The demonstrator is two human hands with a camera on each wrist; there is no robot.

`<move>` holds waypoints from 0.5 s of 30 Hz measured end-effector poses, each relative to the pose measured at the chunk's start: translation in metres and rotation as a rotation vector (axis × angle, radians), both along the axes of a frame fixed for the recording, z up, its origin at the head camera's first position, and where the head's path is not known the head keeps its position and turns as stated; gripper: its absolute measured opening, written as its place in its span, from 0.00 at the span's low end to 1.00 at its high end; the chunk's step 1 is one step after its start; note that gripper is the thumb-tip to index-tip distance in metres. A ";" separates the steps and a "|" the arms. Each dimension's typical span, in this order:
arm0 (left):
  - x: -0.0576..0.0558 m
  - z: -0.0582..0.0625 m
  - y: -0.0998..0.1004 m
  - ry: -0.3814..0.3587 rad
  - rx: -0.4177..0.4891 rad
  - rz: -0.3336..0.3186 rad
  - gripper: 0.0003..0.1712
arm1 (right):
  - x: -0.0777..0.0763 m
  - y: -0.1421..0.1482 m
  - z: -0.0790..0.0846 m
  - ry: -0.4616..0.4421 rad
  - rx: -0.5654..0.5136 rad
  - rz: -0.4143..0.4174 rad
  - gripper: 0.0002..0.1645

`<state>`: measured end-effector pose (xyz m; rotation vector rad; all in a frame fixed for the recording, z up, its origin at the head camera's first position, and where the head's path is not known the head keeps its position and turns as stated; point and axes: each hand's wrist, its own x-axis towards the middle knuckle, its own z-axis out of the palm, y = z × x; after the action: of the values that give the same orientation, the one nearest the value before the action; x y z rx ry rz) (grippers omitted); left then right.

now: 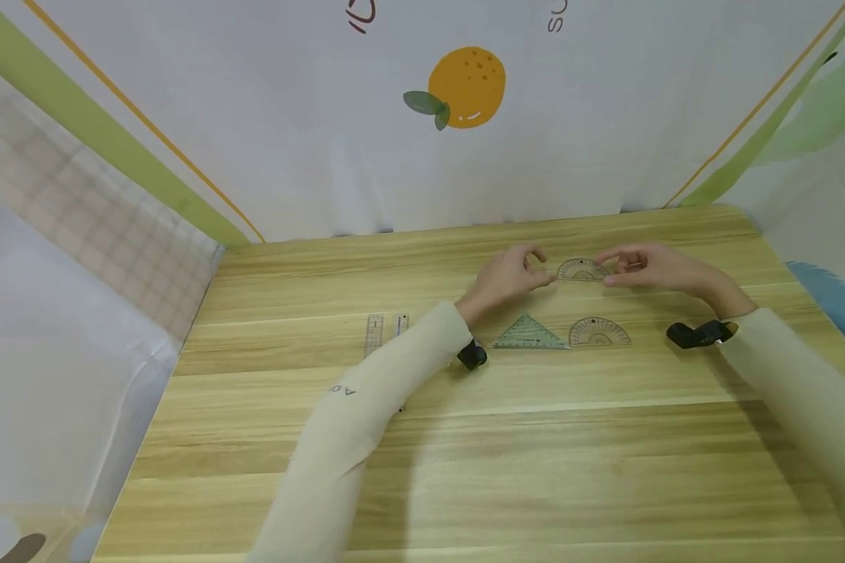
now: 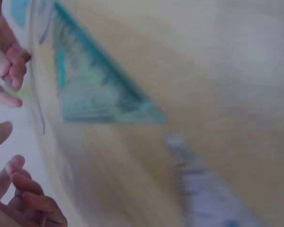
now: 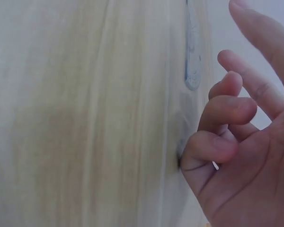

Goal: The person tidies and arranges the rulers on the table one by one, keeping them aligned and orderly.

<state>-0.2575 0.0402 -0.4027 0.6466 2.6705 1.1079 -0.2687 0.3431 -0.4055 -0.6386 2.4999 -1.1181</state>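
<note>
A clear protractor point(image 1: 579, 270) lies near the table's back edge between both hands. Beside its left end is my left hand point(image 1: 510, 274), thumb and forefinger apart with nothing between them. My right hand point(image 1: 644, 266) is at its right end, forefinger and thumb spread and overlapping that end in the head view. In the right wrist view the same hand point(image 3: 246, 137) has its other fingers curled loosely, holding nothing. Closer to the front, a green set square point(image 1: 528, 335) lies left of a second clear protractor point(image 1: 598, 332). Left-hand fingers point(image 2: 33, 198) show in the left wrist view.
Two clear rulers point(image 1: 374, 332) lie left of the left forearm, one partly hidden by the sleeve. A pale triangular piece point(image 2: 208, 194) lies near the green set square, mostly covered by the left wrist in the head view. A printed curtain point(image 1: 324, 156) hangs behind the wooden table point(image 1: 535, 477).
</note>
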 end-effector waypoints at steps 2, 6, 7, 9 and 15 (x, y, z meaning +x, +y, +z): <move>-0.006 0.001 0.004 -0.010 -0.015 0.008 0.25 | -0.004 -0.001 -0.001 0.006 -0.004 0.001 0.27; -0.014 0.003 0.013 -0.005 -0.043 0.003 0.25 | -0.010 0.000 -0.003 0.028 -0.034 0.001 0.26; -0.016 0.004 0.015 0.000 -0.048 -0.001 0.25 | -0.011 0.001 -0.003 0.035 -0.041 0.000 0.26; -0.018 0.004 0.019 0.007 -0.063 -0.009 0.25 | -0.013 0.002 -0.004 0.047 -0.055 -0.003 0.25; -0.020 0.000 0.030 -0.008 -0.126 0.006 0.24 | -0.018 0.003 -0.008 0.042 -0.067 -0.038 0.26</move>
<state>-0.2775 0.0699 -0.4029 0.6097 2.7103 0.9328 -0.2868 0.3460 -0.4130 -0.6412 2.5297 -1.2184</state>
